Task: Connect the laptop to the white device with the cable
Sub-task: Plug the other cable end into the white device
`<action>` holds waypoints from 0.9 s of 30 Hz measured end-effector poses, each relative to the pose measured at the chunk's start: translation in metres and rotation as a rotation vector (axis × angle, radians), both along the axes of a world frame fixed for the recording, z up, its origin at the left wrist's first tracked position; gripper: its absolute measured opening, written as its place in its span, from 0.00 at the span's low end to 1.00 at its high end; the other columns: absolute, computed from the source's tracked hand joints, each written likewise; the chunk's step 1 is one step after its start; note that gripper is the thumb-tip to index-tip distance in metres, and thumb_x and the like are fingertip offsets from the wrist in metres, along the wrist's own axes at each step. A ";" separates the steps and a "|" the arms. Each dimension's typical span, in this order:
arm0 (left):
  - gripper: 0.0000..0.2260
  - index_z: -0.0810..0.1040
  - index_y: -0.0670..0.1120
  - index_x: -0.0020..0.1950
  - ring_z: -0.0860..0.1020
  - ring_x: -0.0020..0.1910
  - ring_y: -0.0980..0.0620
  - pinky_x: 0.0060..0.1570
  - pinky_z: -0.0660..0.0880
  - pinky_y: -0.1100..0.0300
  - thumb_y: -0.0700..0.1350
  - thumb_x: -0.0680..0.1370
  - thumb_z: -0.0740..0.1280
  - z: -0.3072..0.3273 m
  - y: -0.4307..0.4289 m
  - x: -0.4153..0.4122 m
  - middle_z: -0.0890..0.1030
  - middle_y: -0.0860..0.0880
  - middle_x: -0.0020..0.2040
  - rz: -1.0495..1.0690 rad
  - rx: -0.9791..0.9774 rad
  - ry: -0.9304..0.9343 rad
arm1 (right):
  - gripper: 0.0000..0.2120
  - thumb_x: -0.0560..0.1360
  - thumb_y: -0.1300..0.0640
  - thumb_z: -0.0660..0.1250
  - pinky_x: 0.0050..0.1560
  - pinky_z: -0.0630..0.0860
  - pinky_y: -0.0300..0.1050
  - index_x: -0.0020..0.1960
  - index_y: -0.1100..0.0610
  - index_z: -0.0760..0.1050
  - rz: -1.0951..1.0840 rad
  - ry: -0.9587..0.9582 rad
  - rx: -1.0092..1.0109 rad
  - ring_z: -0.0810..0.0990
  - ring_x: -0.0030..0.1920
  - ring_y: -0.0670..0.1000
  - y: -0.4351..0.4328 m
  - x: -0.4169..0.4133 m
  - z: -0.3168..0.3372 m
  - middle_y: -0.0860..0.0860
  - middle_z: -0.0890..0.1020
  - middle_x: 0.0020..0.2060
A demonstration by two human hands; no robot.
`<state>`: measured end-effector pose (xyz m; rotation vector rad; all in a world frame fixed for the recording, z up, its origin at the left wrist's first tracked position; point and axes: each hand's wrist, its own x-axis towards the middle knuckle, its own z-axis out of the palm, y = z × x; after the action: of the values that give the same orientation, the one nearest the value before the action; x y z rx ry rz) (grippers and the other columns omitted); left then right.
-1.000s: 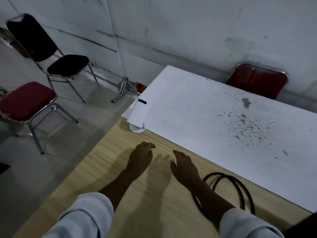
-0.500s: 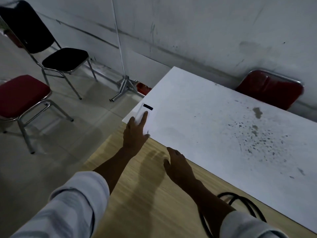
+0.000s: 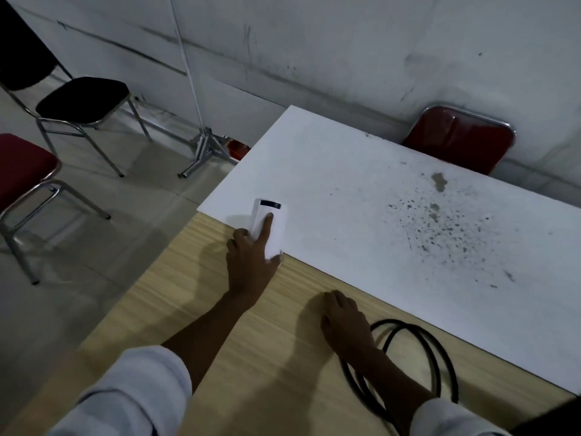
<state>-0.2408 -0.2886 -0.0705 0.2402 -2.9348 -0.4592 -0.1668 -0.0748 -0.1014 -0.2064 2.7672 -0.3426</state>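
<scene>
From the head camera, the left hand [image 3: 251, 262] wraps the small white rectangular device [image 3: 269, 226], forefinger along its top, at the near corner of the white speckled board [image 3: 393, 190]. The right hand [image 3: 344, 325] rests flat and empty on the pale wooden tabletop [image 3: 176, 297] beside the coiled black cable [image 3: 415, 357]. No laptop shows. The device could slip off the close left edge; free room lies rightward.

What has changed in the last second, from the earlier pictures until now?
The left hand reached forward from the wooden table and took hold of the white device, index finger along its top. The device now lies further in on the white board, no longer hanging over the corner. The right hand stayed flat on the table, beside the black cable.
</scene>
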 end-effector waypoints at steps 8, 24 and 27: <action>0.41 0.53 0.58 0.77 0.72 0.48 0.44 0.40 0.75 0.53 0.67 0.68 0.67 0.007 0.082 0.079 0.72 0.38 0.57 -0.087 0.004 -0.047 | 0.27 0.78 0.51 0.57 0.57 0.76 0.52 0.75 0.58 0.60 0.025 0.155 0.000 0.75 0.62 0.58 0.036 0.057 0.001 0.57 0.74 0.65; 0.36 0.56 0.51 0.77 0.73 0.60 0.45 0.52 0.80 0.51 0.48 0.74 0.71 -0.020 0.090 0.148 0.67 0.42 0.65 -0.057 0.392 -0.005 | 0.45 0.73 0.42 0.69 0.66 0.68 0.47 0.78 0.55 0.46 -0.356 -0.014 -0.709 0.64 0.73 0.55 0.009 0.024 0.053 0.53 0.61 0.76; 0.30 0.61 0.46 0.74 0.77 0.59 0.47 0.51 0.80 0.56 0.42 0.74 0.70 -0.029 0.097 0.165 0.75 0.44 0.62 -0.108 0.381 -0.016 | 0.55 0.70 0.37 0.70 0.66 0.71 0.55 0.77 0.53 0.34 -0.187 0.172 -0.556 0.51 0.77 0.58 -0.006 0.014 0.048 0.56 0.45 0.79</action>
<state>-0.0757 -0.1915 -0.0994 0.1305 -2.8611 -1.0367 -0.1530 -0.0803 -0.0533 -0.1121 2.7954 -1.1919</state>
